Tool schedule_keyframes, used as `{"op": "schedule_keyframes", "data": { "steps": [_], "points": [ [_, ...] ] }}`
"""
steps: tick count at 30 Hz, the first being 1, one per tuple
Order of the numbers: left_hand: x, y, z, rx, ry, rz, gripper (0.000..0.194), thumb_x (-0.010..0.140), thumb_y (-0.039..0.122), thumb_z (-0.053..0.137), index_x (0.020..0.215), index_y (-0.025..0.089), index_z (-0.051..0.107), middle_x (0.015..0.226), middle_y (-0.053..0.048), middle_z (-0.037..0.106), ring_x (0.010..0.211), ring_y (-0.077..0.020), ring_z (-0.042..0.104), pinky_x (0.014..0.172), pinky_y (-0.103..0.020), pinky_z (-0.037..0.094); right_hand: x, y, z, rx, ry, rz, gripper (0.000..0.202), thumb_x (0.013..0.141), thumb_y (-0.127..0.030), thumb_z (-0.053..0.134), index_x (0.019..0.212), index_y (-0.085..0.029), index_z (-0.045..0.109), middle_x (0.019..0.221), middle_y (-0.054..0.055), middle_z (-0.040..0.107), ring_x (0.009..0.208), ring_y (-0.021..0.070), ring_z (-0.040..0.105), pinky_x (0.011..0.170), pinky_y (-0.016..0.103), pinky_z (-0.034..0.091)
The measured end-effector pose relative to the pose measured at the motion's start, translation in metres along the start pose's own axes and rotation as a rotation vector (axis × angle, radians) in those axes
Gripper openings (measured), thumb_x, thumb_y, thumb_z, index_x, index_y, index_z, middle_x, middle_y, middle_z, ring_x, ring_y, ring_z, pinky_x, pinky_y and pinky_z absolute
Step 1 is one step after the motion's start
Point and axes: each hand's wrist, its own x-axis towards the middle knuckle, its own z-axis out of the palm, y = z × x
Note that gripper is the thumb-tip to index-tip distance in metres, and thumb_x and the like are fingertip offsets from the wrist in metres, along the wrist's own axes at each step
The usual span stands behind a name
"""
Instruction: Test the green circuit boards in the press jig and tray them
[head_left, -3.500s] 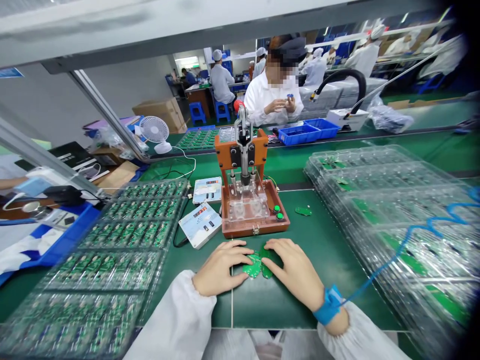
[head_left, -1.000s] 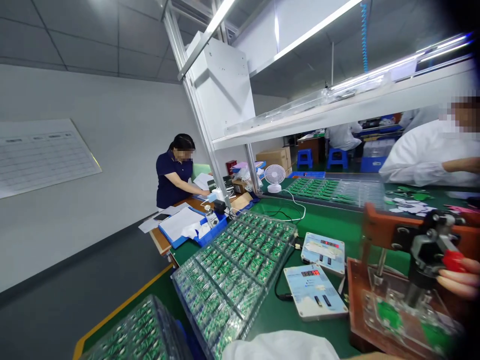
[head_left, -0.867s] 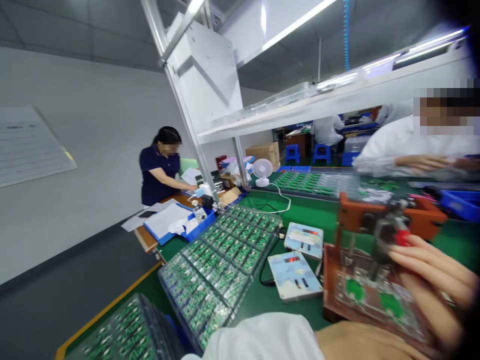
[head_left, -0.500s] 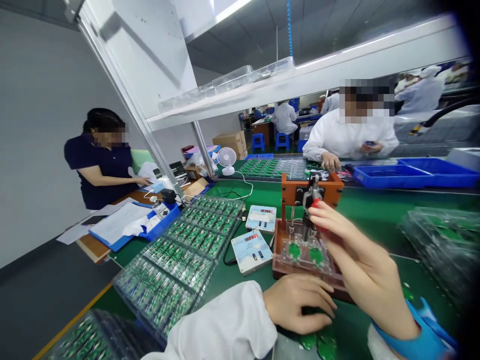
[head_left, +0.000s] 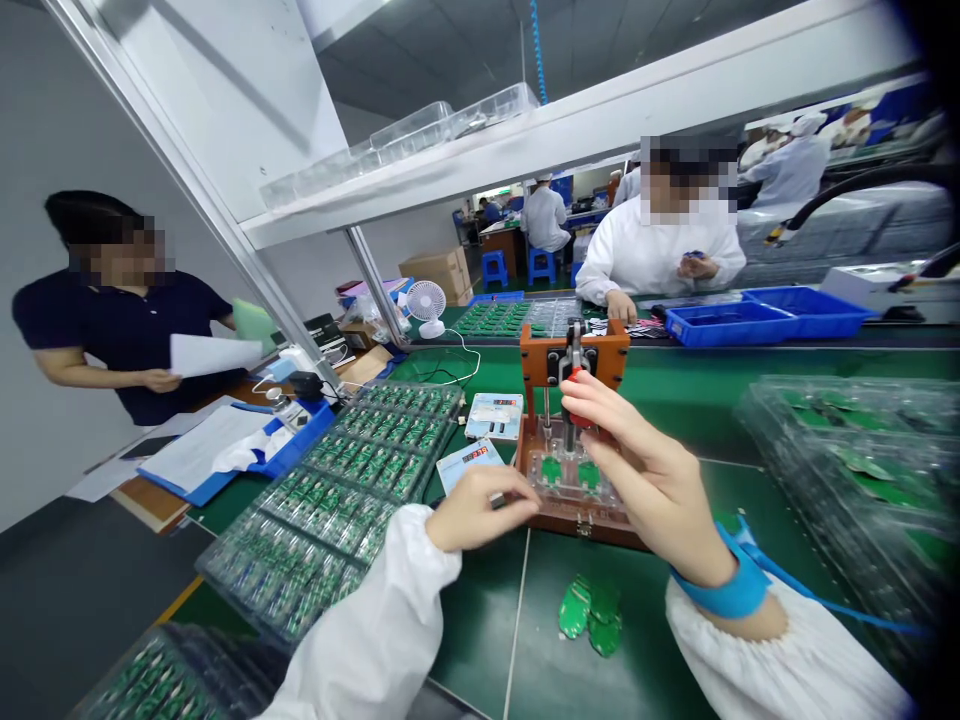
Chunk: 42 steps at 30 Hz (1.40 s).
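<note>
- Touching the red knob point(head_left: 578, 376) with the part-curled fingers of the right hand point(head_left: 652, 475), thumb dropped below; cannot tell from this angle whether gripping it or merely leaning on it.
- Just changed: having drawn the left hand point(head_left: 480, 507) off the loose green boards point(head_left: 575, 608), now keeping it up near the left front corner of the press fixture point(head_left: 536, 368).
- Bending those left fingers only loosely, with a clear gap to the thumb and nothing visible between; hiding part of the front display box point(head_left: 469, 462) just beyond the knuckles.
- Keeping two seated boards point(head_left: 551, 471) below the right fingertips, side by side in the fixture, just as half a second ago.
- Leaving the loose ones uncovered on the green tabletop point(head_left: 480, 620), clustered nearer the body than either set of fingers.
- Having a filled tray point(head_left: 360, 490) to the left of the left fingers, and stacked clear trays point(head_left: 847, 480) well apart to the right of the right ones.
- Probably meaning: working the seated pair with the right fingers, with the left freed from the loose boards.
</note>
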Motion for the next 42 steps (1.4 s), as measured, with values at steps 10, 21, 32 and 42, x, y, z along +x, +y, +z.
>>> {"op": "schedule_keyframes", "data": {
  "steps": [10, 21, 32, 42],
  "points": [
    [0.054, -0.095, -0.07, 0.649, -0.467, -0.341, 0.092, 0.074, 0.051, 0.085, 0.153, 0.02, 0.048, 0.169, -0.01, 0.018, 0.157, -0.0394, 0.006, 0.128, -0.053, 0.01, 0.002, 0.002, 0.001, 0.036, 0.001, -0.011, 0.044, 0.102, -0.011, 0.054, 0.137, -0.036, 0.064, 0.145, -0.003, 0.059, 0.145, 0.0232, 0.045, 0.123, 0.047, 0.041],
    [0.057, -0.115, -0.068, 0.709, -0.686, -0.398, 0.126, 0.063, 0.081, 0.077, 0.161, 0.017, 0.029, 0.17, -0.016, 0.007, 0.155, -0.047, -0.001, 0.125, -0.063, 0.011, 0.003, 0.001, 0.002, 0.035, 0.007, -0.022, 0.047, 0.102, -0.01, 0.054, 0.138, -0.039, 0.063, 0.145, -0.006, 0.059, 0.145, 0.0223, 0.044, 0.124, 0.047, 0.04],
    [0.06, -0.109, -0.067, 0.729, -0.717, -0.417, 0.125, 0.066, 0.078, 0.077, 0.162, 0.016, 0.025, 0.17, -0.015, 0.003, 0.155, -0.0452, -0.004, 0.125, -0.061, 0.01, 0.003, 0.0, 0.004, 0.027, 0.025, -0.015, 0.044, 0.102, -0.012, 0.054, 0.137, -0.037, 0.064, 0.143, -0.004, 0.061, 0.144, 0.0242, 0.046, 0.123, 0.049, 0.041],
    [0.05, -0.112, -0.082, 0.775, -0.729, -0.467, 0.126, 0.064, 0.077, 0.077, 0.162, 0.016, 0.025, 0.17, -0.015, 0.002, 0.154, -0.0482, 0.0, 0.125, -0.059, 0.014, 0.003, 0.0, 0.004, 0.025, 0.026, -0.024, 0.047, 0.101, -0.009, 0.054, 0.137, -0.038, 0.064, 0.143, -0.006, 0.06, 0.145, 0.0222, 0.045, 0.124, 0.046, 0.04]
  ]
}}
